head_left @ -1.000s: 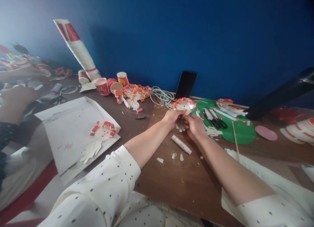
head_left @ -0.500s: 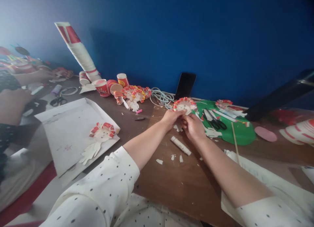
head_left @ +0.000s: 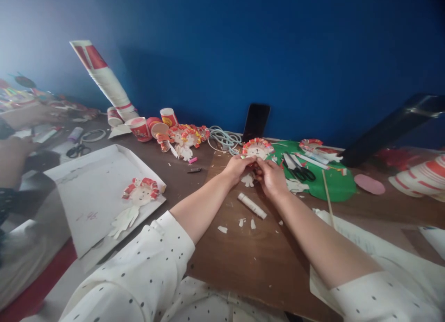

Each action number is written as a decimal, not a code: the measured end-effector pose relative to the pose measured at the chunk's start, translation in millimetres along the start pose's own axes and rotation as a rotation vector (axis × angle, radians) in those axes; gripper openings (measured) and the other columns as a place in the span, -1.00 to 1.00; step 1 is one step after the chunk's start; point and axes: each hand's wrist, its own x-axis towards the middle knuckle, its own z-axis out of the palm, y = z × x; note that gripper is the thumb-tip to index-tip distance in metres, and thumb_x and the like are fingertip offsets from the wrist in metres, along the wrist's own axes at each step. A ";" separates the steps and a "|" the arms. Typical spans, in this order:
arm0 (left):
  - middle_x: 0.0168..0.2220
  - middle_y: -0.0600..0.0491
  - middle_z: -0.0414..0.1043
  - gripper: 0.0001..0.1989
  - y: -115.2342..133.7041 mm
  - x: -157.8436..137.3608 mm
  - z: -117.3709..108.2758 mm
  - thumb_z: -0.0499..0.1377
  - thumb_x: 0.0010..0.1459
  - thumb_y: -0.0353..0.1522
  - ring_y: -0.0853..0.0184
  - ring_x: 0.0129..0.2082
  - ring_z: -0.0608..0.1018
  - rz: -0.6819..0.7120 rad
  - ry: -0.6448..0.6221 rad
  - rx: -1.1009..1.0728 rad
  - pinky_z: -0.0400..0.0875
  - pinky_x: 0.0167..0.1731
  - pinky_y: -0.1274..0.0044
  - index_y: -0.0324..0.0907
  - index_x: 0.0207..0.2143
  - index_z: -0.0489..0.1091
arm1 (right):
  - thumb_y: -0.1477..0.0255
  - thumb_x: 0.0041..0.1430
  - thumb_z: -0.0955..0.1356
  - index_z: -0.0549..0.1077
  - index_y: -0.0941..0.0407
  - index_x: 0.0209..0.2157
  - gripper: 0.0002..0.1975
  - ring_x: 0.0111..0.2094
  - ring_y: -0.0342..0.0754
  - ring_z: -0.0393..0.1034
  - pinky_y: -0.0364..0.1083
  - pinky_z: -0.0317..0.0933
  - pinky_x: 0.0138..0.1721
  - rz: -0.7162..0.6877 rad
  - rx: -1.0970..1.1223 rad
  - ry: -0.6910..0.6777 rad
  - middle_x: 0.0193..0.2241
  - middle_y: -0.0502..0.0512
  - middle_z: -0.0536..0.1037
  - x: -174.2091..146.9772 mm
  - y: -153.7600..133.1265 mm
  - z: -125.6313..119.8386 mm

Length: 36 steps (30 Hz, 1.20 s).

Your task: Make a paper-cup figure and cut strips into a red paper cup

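Observation:
A paper lion point(head_left: 257, 149) with a red and orange curled mane and a small drawn face is held up between my two hands. My left hand point(head_left: 239, 168) pinches it from the left, and my right hand point(head_left: 273, 177) grips it from the right, with thumbs meeting just below the face. Beneath the fingers hangs its white cut-paper body point(head_left: 248, 179); the join is hidden by my hands. On the table below lies a white glue stick point(head_left: 252, 205), among white paper scraps point(head_left: 222, 229).
Scissors point(head_left: 298, 168) and pens rest on a green sheet point(head_left: 333, 187) at right. Another paper lion point(head_left: 142, 192) lies in a white box lid point(head_left: 79, 206). Paper cups point(head_left: 139, 128), more lions point(head_left: 187, 136), a cable point(head_left: 225, 139) and a phone point(head_left: 256, 122) line the wall. A co-worker's hands point(head_left: 17, 155) are far left.
The lion's face has tilted upright so its drawn features show more. My thumbs have come together under it. The whole view has shifted slightly, and the co-worker's hands have moved.

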 end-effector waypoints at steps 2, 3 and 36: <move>-0.57 0.06 0.40 -0.81 -3.1 3.3 -2.3 0.34 -0.15 -0.45 0.43 -0.53 0.47 0.019 -0.003 0.025 0.41 -0.34 0.53 -0.31 -0.49 0.37 | 0.28 -0.18 0.48 0.36 0.10 -0.56 -0.73 -0.63 -0.23 0.08 -0.19 -0.07 -0.67 -0.014 -0.009 0.012 -0.65 -0.10 0.34 1.2 1.7 -0.9; -0.57 0.07 0.40 -0.79 -4.9 5.2 -3.6 0.36 -0.17 -0.43 0.43 -0.53 0.47 0.032 -0.004 0.042 0.41 -0.34 0.53 -0.30 -0.49 0.37 | 0.28 -0.19 0.48 0.34 0.09 -0.58 -0.72 -0.65 -0.23 0.07 -0.19 -0.07 -0.67 -0.022 -0.014 0.026 -0.68 -0.12 0.31 1.6 2.6 -1.1; -0.53 0.09 0.44 -0.75 4.8 0.2 -2.4 0.39 -0.23 -0.47 0.51 -0.54 0.44 -0.078 -0.006 -0.002 0.31 -0.44 0.61 -0.30 -0.44 0.42 | 0.32 -0.20 0.50 0.41 0.11 -0.48 -0.74 -0.62 -0.24 0.06 -0.22 -0.11 -0.66 -0.066 0.017 -0.029 -0.67 -0.16 0.25 7.0 1.6 -8.9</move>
